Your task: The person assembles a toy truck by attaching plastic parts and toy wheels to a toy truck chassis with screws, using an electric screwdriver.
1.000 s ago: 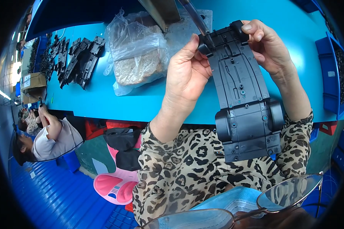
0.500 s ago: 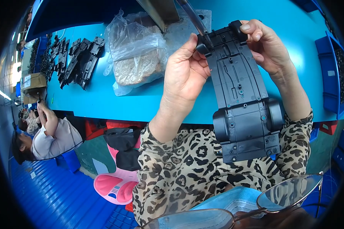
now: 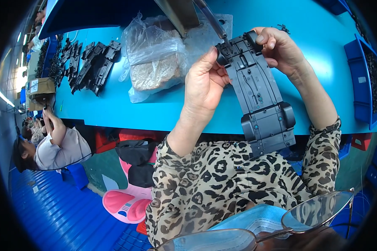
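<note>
A black moulded plastic chassis (image 3: 255,85), which looks like a toy car's underside with wheel arches, is held between both hands. My left hand (image 3: 205,81) grips its far left corner, thumb up against the wheel arch. At the far right arch, my right hand (image 3: 280,48) pinches it between thumb and fingers. The narrow metal shaft of a fixed tool (image 3: 213,21) comes down at the chassis's far left end. Whether its tip touches the plastic I cannot tell. The near end of the chassis hangs over the table edge, in front of my patterned sleeves.
A clear plastic bag around a brownish block (image 3: 153,69) lies left of my hands. Several black plastic parts (image 3: 97,67) are spread farther left. A blue bin (image 3: 360,83) of small dark pieces stands at right. Another person (image 3: 60,146) sits at far left beside a cardboard box (image 3: 42,85).
The near end of the chassis has swung away from me and looks smaller. Both hands still hold its far end, which has shifted slightly toward me.
</note>
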Tool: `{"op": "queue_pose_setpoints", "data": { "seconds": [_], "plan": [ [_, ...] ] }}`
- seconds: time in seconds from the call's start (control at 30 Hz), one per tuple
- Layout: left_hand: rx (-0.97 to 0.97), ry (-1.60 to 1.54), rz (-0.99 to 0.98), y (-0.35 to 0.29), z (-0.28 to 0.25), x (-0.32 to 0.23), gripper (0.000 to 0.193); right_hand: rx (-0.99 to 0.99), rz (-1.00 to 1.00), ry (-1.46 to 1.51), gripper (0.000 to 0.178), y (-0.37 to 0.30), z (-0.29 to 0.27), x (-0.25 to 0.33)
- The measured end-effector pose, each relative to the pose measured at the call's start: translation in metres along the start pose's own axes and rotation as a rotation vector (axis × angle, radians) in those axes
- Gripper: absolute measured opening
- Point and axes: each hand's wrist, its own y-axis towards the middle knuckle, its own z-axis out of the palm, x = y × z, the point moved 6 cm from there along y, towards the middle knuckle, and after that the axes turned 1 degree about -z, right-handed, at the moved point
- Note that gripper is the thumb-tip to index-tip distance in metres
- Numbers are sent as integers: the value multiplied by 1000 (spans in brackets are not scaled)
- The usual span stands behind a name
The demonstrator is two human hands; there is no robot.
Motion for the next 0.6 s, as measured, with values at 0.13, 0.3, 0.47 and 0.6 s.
{"op": "queue_pose_setpoints", "data": {
  "seconds": [0.13,0.3,0.47,0.6],
  "plan": [
    [-32,126,26,-3,-3,1,24,61,29,9,7,5,-4,-7],
    [-16,230,101,-13,-9,-3,23,146,101,-45,8,7,5,-16],
    [-90,305,167,-36,-20,-1,18,134,163,-98,23,1,12,-30],
    [-91,348,124,-55,-32,-1,19,221,262,-82,31,-5,17,-53]
  ]
}}
